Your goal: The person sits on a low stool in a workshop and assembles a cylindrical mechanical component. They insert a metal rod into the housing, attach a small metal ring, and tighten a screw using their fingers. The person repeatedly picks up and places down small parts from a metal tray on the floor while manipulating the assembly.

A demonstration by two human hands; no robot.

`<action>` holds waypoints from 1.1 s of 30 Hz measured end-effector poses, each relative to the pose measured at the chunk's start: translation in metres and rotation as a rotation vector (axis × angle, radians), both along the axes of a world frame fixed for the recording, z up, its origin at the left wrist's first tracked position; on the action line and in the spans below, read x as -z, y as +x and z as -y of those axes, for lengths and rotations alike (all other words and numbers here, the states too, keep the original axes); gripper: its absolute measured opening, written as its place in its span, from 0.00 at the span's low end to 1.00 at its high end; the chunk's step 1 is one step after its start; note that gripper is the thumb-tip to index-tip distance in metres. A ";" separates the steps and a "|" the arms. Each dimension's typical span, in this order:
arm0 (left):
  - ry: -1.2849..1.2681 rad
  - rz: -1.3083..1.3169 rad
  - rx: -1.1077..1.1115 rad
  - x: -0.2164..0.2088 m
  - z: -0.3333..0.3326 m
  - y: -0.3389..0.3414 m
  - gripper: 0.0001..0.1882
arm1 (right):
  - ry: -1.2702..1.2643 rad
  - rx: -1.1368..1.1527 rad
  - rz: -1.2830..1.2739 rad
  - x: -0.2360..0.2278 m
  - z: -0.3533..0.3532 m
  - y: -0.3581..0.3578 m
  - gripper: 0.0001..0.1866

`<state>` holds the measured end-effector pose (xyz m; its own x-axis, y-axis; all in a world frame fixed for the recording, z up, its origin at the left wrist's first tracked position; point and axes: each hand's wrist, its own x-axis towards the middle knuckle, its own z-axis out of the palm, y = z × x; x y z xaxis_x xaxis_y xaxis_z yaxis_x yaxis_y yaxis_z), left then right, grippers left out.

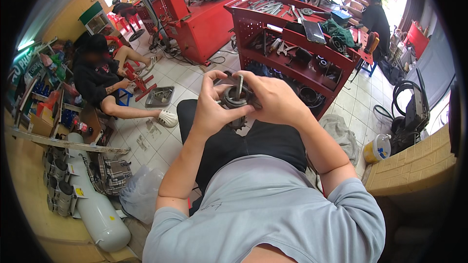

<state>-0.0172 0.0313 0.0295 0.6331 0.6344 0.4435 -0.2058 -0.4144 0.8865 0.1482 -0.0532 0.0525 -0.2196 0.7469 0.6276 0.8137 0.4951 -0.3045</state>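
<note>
Above my lap I hold a dark ring-shaped metal part (235, 101) with a round opening in its middle. My left hand (208, 109) is closed around its left side, fingers curled over the far edge and thumb along the near edge. My right hand (280, 98) grips the part from the right. A slim grey metal piece (240, 87) stands up out of the opening, close to my right fingertips; whether they pinch it, I cannot tell. Toothed dark metal shows below my hands, and my fingers hide much of the far side.
Ahead to the right stands a red tool cart (292, 51) bearing wrenches and a tablet (313, 31). At left a seated person (100, 75) works near a metal tray (160, 96). A white cylindrical tank (97, 204) lies lower left; a yellow-and-white bucket (377, 149) stands right.
</note>
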 end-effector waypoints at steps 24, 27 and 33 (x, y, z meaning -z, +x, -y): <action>-0.439 0.321 0.361 0.006 0.005 0.008 0.36 | 0.618 -0.190 -0.092 0.009 -0.011 0.013 0.15; -0.597 0.362 0.418 0.009 -0.004 0.009 0.34 | 0.537 -0.074 -0.140 0.006 -0.013 0.013 0.10; -0.539 0.323 0.403 0.030 -0.048 0.028 0.25 | 0.539 0.020 0.041 0.014 -0.062 0.039 0.08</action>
